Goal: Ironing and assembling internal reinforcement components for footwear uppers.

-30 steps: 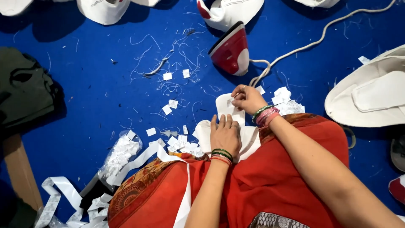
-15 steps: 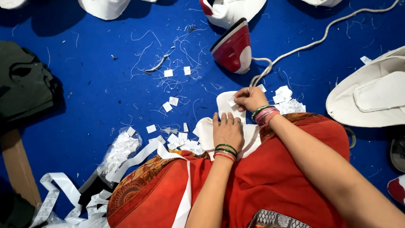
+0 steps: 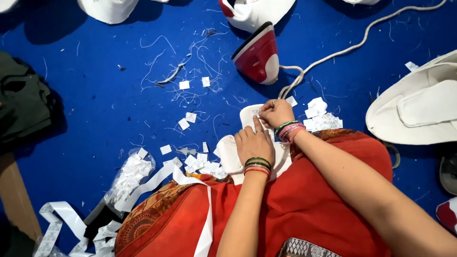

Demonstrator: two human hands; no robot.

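A white fabric piece (image 3: pixel 229 154) lies on the blue floor against my red-clad lap (image 3: pixel 304 209). My left hand (image 3: pixel 254 144) presses flat on it, fingers together, bangles on the wrist. Just beyond it, my right hand (image 3: pixel 274 112) pinches at the far end of the same white piece (image 3: pixel 248 113), where a small white tag seems to sit; the fingertips hide what they hold. A pile of small white tags (image 3: pixel 320 116) lies right of that hand.
A red and white iron (image 3: pixel 259 54) stands just beyond my hands, its cord (image 3: pixel 362 40) trailing right. White caps (image 3: pixel 419 107) lie at the right and top. Loose tags, threads and white ribbon (image 3: pixel 152 183) are scattered left; a dark green cloth (image 3: pixel 21 102) lies far left.
Both hands stay on the white piece, shifting only slightly. The view has drifted a little.
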